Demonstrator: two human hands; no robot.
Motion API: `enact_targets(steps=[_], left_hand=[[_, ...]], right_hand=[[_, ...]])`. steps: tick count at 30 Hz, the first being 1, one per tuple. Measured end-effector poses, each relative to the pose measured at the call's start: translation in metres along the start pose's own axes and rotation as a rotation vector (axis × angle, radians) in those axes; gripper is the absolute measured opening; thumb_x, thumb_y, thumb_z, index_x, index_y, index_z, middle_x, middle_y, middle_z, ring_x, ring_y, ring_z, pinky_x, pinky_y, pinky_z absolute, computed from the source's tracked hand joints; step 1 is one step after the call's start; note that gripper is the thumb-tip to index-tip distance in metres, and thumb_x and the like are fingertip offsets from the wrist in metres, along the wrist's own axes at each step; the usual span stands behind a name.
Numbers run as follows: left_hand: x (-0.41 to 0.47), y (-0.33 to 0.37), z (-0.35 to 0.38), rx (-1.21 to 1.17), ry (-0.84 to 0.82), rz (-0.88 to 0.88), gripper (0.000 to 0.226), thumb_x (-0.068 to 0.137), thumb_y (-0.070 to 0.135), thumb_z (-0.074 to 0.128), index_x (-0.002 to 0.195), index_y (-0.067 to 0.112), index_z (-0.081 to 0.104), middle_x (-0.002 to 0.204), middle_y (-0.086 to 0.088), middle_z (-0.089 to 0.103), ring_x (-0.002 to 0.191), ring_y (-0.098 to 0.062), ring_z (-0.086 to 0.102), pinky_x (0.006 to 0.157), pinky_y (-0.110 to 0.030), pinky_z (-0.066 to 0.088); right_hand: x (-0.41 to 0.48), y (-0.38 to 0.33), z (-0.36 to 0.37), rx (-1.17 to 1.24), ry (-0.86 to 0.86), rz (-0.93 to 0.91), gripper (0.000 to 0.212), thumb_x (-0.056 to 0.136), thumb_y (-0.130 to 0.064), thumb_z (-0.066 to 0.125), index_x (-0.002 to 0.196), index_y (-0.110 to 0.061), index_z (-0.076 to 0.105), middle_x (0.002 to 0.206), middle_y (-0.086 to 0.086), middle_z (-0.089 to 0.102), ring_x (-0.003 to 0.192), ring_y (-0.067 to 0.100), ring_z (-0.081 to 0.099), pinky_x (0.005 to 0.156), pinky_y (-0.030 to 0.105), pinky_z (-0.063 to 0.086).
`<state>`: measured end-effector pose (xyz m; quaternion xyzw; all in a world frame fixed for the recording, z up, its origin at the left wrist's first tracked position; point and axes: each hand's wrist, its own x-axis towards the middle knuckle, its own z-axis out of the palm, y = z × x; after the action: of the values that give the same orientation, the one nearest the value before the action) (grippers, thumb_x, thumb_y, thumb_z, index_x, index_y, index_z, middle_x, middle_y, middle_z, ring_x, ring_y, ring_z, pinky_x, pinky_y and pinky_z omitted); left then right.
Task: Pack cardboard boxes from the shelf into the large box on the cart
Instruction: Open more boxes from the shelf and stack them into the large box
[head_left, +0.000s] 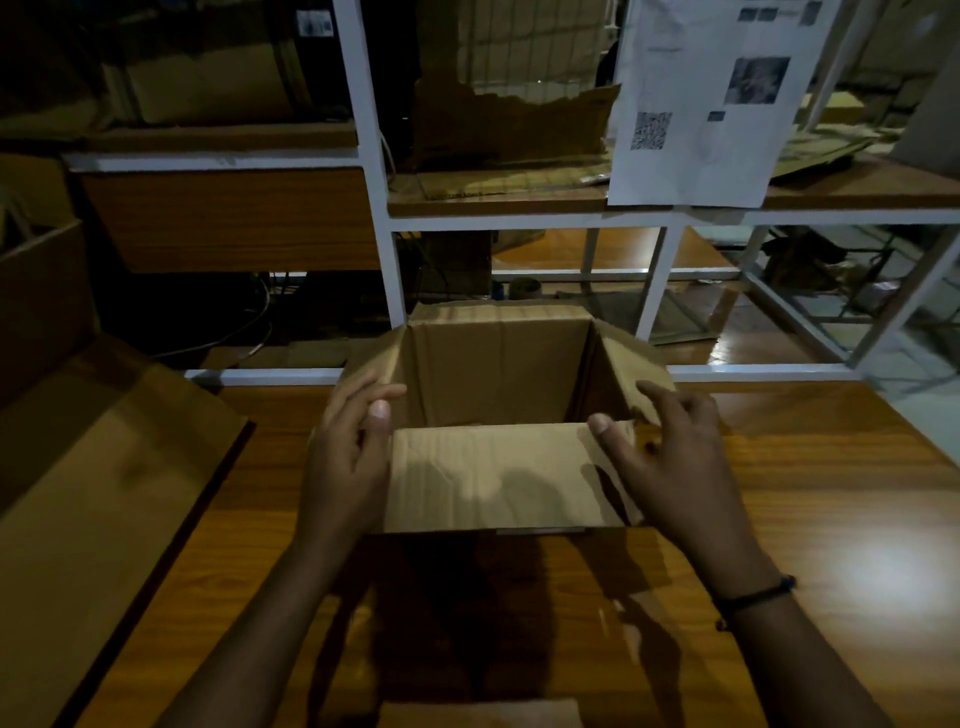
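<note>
An open cardboard box (493, 478) stands on the wooden table top, its four flaps spread outward and its inside bare. My left hand (345, 457) lies against the box's left side, thumb at the near flap's left corner and fingers over the left flap. My right hand (670, 462) lies against the right side, thumb on the near flap's right corner and fingers resting on the right flap. Both hands have loosely bent fingers on the cardboard. A large open box (67, 467) sits at the left edge of the view.
A white metal shelf frame (384, 218) rises behind the table, holding torn cardboard (509, 130) and flattened sheets. A printed paper sheet (701, 104) hangs at upper right. Wooden table surface (805, 519) extends right of the box. Cables lie in the dark area at left.
</note>
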<state>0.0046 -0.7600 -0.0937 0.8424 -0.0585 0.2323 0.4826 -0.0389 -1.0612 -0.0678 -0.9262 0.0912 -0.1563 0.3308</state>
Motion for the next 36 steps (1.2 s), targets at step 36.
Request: enact_targets(steps=[36], left_hand=[[-0.04, 0.001, 0.027, 0.437, 0.036, 0.056, 0.061, 0.089, 0.026, 0.074, 0.145, 0.027, 0.05, 0.154, -0.007, 0.037, 0.143, -0.031, 0.032, 0.104, -0.048, 0.044]], right_hand=[[0.058, 0.016, 0.071, -0.141, 0.294, -0.157, 0.048, 0.102, -0.056, 0.041, 0.135, -0.031, 0.066, 0.158, 0.01, 0.03, 0.141, 0.038, 0.027, 0.105, 0.059, 0.041]])
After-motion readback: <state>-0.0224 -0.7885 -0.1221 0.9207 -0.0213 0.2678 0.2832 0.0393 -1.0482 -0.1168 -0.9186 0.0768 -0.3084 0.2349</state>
